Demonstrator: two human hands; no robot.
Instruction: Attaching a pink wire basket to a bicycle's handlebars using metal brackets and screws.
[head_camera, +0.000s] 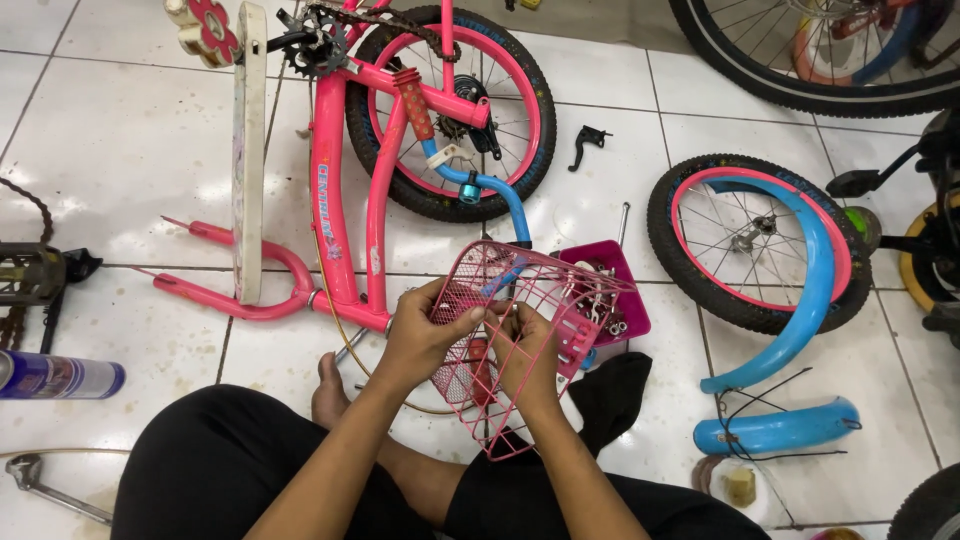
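Observation:
I sit on the tiled floor holding a pink wire bicycle basket (560, 300) tilted over my lap. My left hand (425, 335) grips its left side, fingers hooked through the mesh. My right hand (528, 355) reaches inside the basket and pinches something small at the wire, too small to make out. The two hands almost touch. Just beyond the basket lies an upside-down pink child's bicycle frame (328, 190) with its rear wheel (525, 95) fitted and its blue handlebar (495, 190) near the basket.
A pink tray of small metal parts (628, 300) sits behind the basket. A loose wheel (690, 270) and two blue mudguards (810, 300) lie right. A spray can (60, 376) and pedal (30, 272) lie left; a black brake lever (588, 143) lies beyond.

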